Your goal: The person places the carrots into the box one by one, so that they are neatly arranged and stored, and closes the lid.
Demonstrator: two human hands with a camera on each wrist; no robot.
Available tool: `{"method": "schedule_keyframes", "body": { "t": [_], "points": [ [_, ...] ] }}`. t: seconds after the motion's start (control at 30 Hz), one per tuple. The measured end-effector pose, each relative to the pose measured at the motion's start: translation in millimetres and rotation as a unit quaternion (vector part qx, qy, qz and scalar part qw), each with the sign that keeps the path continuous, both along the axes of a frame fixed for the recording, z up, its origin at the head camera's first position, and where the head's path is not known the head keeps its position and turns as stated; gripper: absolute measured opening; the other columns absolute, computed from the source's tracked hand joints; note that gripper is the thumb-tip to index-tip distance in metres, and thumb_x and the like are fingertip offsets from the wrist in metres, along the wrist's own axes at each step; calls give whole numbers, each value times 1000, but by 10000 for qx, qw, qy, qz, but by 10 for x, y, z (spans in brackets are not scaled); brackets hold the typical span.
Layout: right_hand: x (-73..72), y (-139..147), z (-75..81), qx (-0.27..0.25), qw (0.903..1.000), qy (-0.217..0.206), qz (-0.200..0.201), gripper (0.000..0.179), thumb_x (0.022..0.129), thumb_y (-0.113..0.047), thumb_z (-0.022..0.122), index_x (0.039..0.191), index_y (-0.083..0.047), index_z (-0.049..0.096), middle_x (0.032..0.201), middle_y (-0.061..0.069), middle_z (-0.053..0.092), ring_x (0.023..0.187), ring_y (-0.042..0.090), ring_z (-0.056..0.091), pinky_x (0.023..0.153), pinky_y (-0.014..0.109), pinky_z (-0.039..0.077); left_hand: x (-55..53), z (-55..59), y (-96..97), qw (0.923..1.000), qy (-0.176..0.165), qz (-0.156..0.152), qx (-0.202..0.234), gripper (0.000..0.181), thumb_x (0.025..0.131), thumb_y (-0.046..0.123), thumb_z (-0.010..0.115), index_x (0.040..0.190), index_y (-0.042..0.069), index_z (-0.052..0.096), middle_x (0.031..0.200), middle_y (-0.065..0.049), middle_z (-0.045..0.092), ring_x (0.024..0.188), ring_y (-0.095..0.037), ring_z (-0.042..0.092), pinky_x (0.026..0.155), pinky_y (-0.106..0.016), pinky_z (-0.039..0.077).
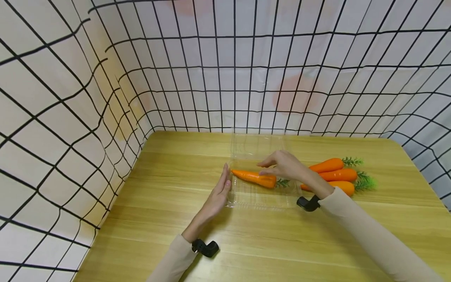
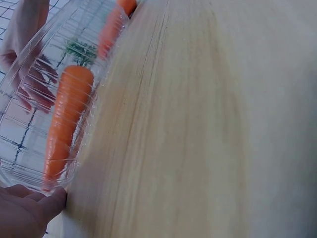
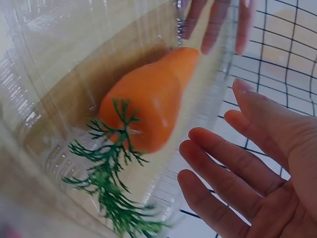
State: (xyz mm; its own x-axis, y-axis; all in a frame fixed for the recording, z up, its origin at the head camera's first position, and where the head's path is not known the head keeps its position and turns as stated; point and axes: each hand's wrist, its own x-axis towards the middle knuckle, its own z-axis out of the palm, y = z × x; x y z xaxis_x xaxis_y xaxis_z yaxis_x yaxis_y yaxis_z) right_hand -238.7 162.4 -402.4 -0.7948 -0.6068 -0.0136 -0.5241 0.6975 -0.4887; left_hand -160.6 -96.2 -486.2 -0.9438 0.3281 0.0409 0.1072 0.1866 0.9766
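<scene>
An orange carrot with a green sprig lies in a clear plastic clamshell box, its tip to the left. The box's transparent lid is folded back towards the far side. My left hand rests against the box's left side with its fingers straight. Over the box is my right hand, beside the carrot's thick end. The right wrist view shows its fingers spread and apart from the carrot, holding nothing.
More carrots with green tops lie on the wooden table to the right of the box, partly behind my right forearm. Black wire mesh over white sheeting borders the table at the back and sides.
</scene>
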Motion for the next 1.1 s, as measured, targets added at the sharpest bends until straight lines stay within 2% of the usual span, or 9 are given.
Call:
{"method": "schedule_keyframes", "body": {
  "t": [0.1,0.17,0.23,0.37,0.47,0.57,0.7,0.77,1.1],
  "points": [
    [25,31,59,-95,9999,-43,-93,37,95,-33,76,122,-8,77,124,14,75,108,33,75,72,32,58,-7,5,-2,10000,-6,-5,15,60,115,14,24,167,12,-7,175,-16,4,162,-34,10,131,-52,15],
    [47,63,96,-198,9995,-130,-188,38,94,-34,76,124,-10,77,125,15,75,91,27,76,63,26,49,-2,8,-2,10000,1,-8,19,60,115,14,24,167,11,-7,175,-16,4,162,-34,10,131,-52,15],
    [73,102,137,-332,9988,-204,-290,39,94,-34,77,125,-12,76,125,16,74,68,18,66,57,23,40,3,15,-2,10000,12,-2,5,60,115,14,24,167,11,-6,174,-17,4,161,-34,10,131,-52,15],
    [138,209,212,-589,9963,-370,-498,40,93,-34,77,128,-14,75,127,15,74,58,12,44,51,23,34,5,16,1,10000,58,18,-50,60,115,13,25,167,12,-6,174,-17,5,161,-35,11,131,-52,15],
    [190,310,249,-694,9949,-330,-651,40,94,-34,77,128,-15,75,127,13,74,77,17,71,54,22,40,3,5,1,9999,69,23,-91,60,115,13,25,167,11,-6,174,-17,5,161,-36,12,131,-52,15],
    [236,416,272,-801,9929,-376,-797,38,95,-35,76,128,-16,75,125,12,75,79,28,77,51,23,43,3,0,-1,9999,74,31,-124,60,115,13,25,167,11,-6,174,-18,5,161,-37,12,131,-53,15],
    [299,555,286,-973,9885,-553,-1021,40,96,-38,75,130,-17,74,129,13,74,83,30,78,55,24,57,11,11,-3,9999,90,32,-105,60,115,11,25,167,10,-6,174,-20,6,160,-39,12,130,-55,16],
    [330,624,284,-1054,9867,-588,-1093,42,95,-40,74,131,-17,73,133,14,72,100,31,78,66,26,62,14,17,-4,9999,48,29,-94,60,115,13,25,167,12,-6,174,-19,5,161,-37,12,130,-53,17],
    [466,975,217,-1125,9851,-453,-1220,39,99,-23,72,134,-6,70,135,23,67,104,34,77,74,24,64,7,11,-3,10000,-9,-21,-23,61,115,13,25,167,12,-7,174,-19,4,161,-36,11,130,-53,19]
  ]
}}
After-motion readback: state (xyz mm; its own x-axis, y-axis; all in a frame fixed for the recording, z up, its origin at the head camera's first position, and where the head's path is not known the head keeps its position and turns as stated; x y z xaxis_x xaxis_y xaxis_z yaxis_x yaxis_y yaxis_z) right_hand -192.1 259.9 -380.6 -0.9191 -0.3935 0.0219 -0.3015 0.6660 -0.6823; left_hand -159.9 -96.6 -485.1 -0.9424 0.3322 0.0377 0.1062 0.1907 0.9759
